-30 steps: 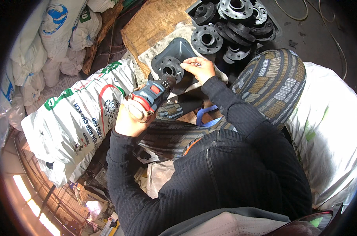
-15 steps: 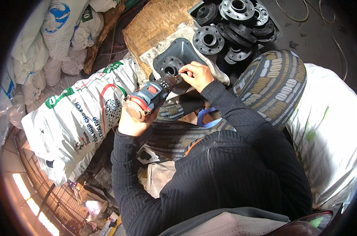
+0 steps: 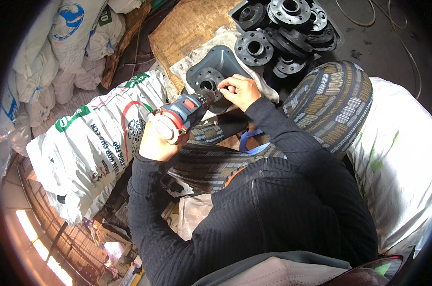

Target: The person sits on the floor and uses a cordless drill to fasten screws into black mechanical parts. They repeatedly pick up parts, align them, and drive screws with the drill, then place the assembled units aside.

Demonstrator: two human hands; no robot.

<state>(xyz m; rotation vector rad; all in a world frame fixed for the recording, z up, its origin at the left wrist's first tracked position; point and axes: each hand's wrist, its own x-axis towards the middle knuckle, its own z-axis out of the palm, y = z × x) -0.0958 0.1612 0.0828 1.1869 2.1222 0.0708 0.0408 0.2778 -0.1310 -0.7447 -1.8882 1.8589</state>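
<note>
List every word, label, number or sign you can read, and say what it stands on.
Printed wording isn't copied out; it stands on these:
Large white sack, left: dark lettering, green bands, readable in part.
Upright white sack, upper left: round blue emblem.
Smaller white sack beside it: green patch, pale characters.
White sack, right: green marks, too blurred to read.
Power drill in the left hand: no legible text.

Head view: left unit of side-by-side fisheye pair, head-worn. Direction: steeply down, past wearer's torso (image 3: 292,205) to left hand (image 3: 158,143) and right hand (image 3: 241,93). Orientation: upright, unmirrored. Range: close; torso large across lower centre. Coverage: wide, white sack (image 3: 90,143) at left to black flange pile (image 3: 292,38) near upper edge. Margin: dark, curved.
</note>
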